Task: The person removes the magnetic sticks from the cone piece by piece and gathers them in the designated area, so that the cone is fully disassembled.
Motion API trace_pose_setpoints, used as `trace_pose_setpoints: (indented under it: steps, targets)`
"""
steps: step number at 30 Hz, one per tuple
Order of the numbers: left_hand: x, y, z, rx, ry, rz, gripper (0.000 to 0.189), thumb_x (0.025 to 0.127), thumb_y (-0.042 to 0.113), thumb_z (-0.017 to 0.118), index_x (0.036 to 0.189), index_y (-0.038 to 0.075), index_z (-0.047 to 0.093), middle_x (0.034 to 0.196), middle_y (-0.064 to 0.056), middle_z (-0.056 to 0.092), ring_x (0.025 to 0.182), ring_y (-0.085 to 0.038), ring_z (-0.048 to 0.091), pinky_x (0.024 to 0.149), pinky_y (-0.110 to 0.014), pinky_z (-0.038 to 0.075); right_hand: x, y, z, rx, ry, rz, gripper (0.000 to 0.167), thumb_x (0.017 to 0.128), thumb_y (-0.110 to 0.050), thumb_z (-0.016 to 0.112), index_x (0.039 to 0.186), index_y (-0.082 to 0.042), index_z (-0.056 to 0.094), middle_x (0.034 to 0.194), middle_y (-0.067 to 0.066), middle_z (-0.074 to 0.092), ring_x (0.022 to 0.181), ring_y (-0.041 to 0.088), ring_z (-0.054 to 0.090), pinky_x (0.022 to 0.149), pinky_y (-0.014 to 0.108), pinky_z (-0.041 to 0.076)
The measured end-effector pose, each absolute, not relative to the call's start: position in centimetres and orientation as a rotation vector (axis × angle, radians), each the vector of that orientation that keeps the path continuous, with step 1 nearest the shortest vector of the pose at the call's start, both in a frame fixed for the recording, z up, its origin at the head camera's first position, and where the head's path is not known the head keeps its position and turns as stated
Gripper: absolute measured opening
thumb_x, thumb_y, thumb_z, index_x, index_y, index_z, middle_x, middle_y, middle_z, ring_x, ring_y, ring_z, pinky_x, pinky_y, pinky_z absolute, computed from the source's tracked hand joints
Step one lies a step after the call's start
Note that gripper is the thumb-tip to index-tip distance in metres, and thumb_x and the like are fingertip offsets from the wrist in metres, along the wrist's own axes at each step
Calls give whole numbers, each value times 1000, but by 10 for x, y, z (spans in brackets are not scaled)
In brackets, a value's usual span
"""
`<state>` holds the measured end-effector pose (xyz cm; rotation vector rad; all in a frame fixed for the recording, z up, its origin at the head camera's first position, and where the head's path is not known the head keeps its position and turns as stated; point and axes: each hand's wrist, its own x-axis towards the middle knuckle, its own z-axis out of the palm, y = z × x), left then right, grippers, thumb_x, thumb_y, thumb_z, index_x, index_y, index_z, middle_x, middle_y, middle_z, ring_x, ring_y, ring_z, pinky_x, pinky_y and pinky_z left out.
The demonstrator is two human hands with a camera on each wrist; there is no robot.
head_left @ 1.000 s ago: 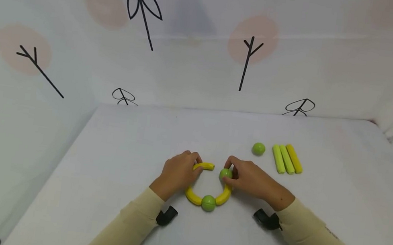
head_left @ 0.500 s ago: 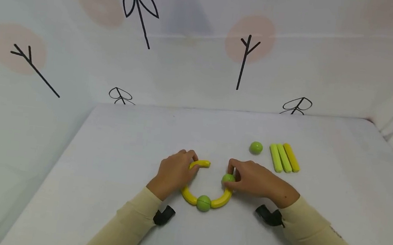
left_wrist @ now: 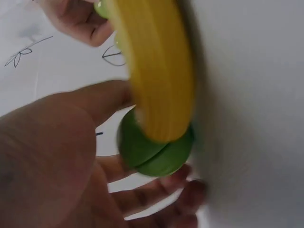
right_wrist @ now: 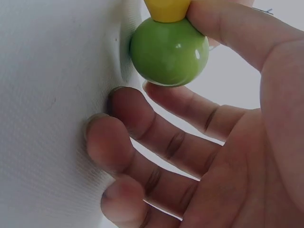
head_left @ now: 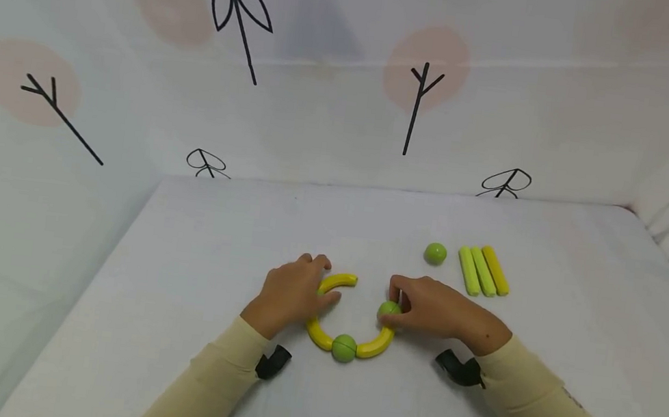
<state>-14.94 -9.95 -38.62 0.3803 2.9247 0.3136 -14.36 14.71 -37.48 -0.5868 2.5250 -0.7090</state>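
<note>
On the white tabletop, yellow curved rods [head_left: 376, 346] and green balls form a partial ring, open at the far side. My right hand [head_left: 437, 307] pinches the green ball [head_left: 389, 309] at the ring's right end between thumb and index finger; in the right wrist view this ball [right_wrist: 168, 52] touches a yellow rod [right_wrist: 167, 9]. My left hand [head_left: 288, 292] is spread around the ring's left side, thumb and fingers apart. There, the left wrist view has a green ball [left_wrist: 156, 154] behind a yellow rod [left_wrist: 161, 66]. Another green ball [head_left: 344, 348] joins two rods at the front.
Beyond the right hand lies a loose green ball [head_left: 435, 253]. Beside it are two light-green straight rods [head_left: 469, 271] and a yellow straight rod [head_left: 496, 271], side by side. A white patterned cloth [head_left: 320, 117] rises behind the table [head_left: 215, 222].
My left fingers have loosened from the ring's left side and spread apart. The right hand has shifted slightly toward me with its green ball, and the ring's opening is wider than a second ago.
</note>
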Motion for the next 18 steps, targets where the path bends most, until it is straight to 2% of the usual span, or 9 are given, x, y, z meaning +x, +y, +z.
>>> trace_pose_setpoints:
  steps: [4,7,9,11,14,18]
  targets:
    - [-149,-106,-380,347,2820,282,59,84,57,72,125,17,57,87,-1,64,64,-16,52,57,-30,42,-144,149,-377,-594,2524,-698,33,87,-45,75,93,-16,58,76,-3,61,67,12,52,61,27,43]
    - [-150,-109,-376,365,2752,330,56,84,53,75,123,17,57,74,1,60,63,-16,51,57,-30,39,-144,150,-378,-599,2540,-698,33,89,-48,72,92,-17,61,74,-4,60,65,11,51,60,27,42]
    - [-151,-110,-376,401,2735,349,53,85,49,75,123,17,58,74,2,59,65,-16,52,59,-29,40,-145,149,-378,-596,2565,-711,32,91,-49,69,94,-17,63,75,-4,60,66,11,51,60,27,43]
    - [-151,-109,-379,450,2738,364,51,87,46,75,125,17,59,81,3,62,70,-15,53,63,-30,43,-146,148,-378,-601,2605,-731,31,94,-47,66,100,-16,64,78,-3,61,67,11,52,62,27,44]
    - [-151,-105,-384,531,2764,387,47,89,44,73,127,19,60,102,2,67,81,-14,57,72,-32,48,-147,147,-379,-598,2659,-768,31,97,-40,64,111,-12,64,85,-1,63,71,11,54,65,27,46]
    - [-149,-98,-388,631,2799,421,44,91,40,73,129,21,61,120,-2,66,88,-14,60,78,-35,53,-149,145,-382,-611,2680,-802,32,97,-31,66,121,-9,62,88,1,63,72,12,53,66,27,47]
